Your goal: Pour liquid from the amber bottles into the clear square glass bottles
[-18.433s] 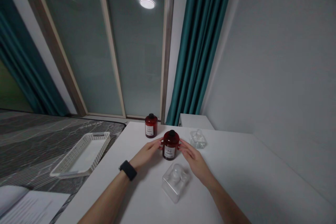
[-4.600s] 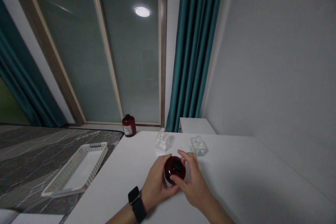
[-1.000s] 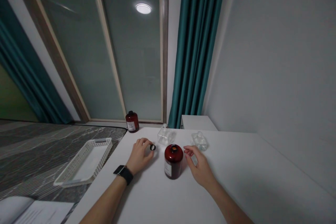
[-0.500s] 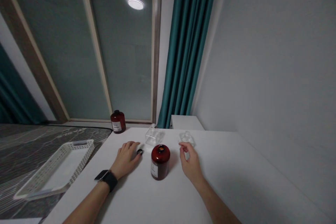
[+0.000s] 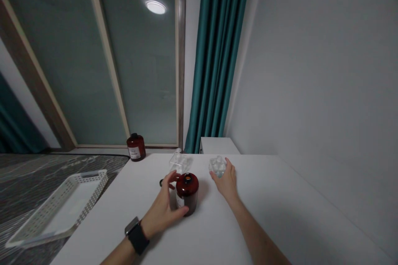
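My left hand (image 5: 166, 205), with a dark watch on its wrist, is spread around the left side of a brown-red bottle (image 5: 188, 190). Its thumb lies across the bottle's lower front and the fingers are by the shoulder; a gap shows at the palm. The bottle stands upright, its top uncapped. My right hand (image 5: 227, 178) has thumb and fingers around a clear, bumpy piece (image 5: 217, 166) on the table. Behind the left fingers, a small black ring (image 5: 161, 182) is partly hidden. A clear box-like piece (image 5: 178, 160) sits beyond the bottle.
A second brown-red bottle (image 5: 136, 148), capped in black, stands at the far left corner of the white table (image 5: 217, 236). Lower on the left lies a white perforated basket (image 5: 70, 203). A white cabinet (image 5: 219, 145) and a green curtain (image 5: 214, 70) are behind.
My left hand has moved right from beside the black ring to the near bottle. My right hand has reached forward and around the clear bumpy piece. The view has shifted slightly.
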`<state>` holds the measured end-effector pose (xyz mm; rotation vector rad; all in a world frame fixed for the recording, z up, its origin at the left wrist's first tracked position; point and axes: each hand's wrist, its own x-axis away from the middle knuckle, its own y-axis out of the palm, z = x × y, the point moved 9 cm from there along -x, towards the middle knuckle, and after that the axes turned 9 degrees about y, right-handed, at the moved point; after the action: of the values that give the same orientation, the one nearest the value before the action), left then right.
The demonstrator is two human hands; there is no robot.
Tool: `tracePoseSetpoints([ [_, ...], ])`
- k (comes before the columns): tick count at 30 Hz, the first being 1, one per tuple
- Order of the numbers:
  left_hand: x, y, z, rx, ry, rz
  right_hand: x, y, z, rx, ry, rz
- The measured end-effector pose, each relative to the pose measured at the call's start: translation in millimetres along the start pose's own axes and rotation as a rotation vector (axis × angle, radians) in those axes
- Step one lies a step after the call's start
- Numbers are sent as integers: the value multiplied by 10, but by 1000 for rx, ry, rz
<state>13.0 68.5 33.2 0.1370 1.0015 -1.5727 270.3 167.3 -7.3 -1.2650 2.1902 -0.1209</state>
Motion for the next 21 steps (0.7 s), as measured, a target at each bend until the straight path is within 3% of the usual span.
tracePoseSetpoints([
  [4, -2, 124, 6, -16, -94, 9, -10, 29, 58, -31, 8, -27],
  [10, -48, 117, 49, -53, -63, 64, -43, -51, 67, -66, 44, -86],
  [16, -122, 61, -62, -127, -80, 91, 70, -109, -206, -128, 11, -240],
  [21, -199, -6, -188, -140, -116, 93, 280, -135, -594, -285, -96, -450],
])
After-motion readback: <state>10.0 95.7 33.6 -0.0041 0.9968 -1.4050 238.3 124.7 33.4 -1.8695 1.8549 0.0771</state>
